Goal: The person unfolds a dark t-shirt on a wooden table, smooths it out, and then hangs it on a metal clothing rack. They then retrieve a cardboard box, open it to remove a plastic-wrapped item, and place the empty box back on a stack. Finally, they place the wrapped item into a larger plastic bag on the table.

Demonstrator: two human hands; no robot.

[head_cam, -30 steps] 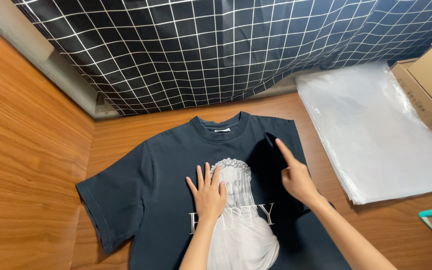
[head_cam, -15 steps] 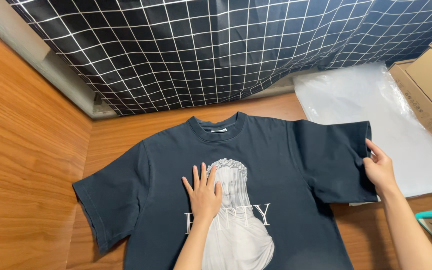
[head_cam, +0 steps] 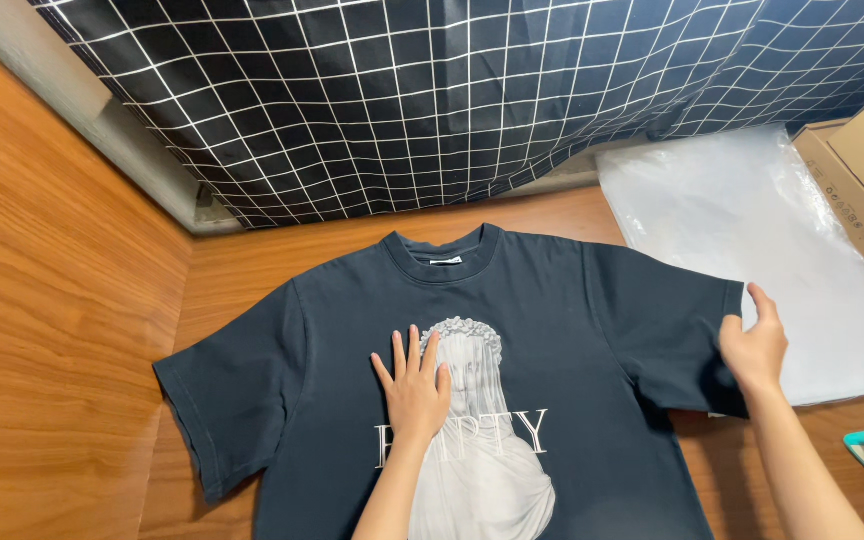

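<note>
Left hand (head_cam: 414, 392) flat on T-shirt (head_cam: 592, 330); right hand (head_cam: 754, 350) apparently pinching sleeve hem.

light: bright, even | shadows: faint | glare: mild on plastic sheet (head_cam: 782, 250) | focus: sharp | edges: slightly bowed

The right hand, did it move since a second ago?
Yes. The right hand went from the middle of the shirt out to the sleeve edge, toward the plastic sheet; the fold is opened.
</note>
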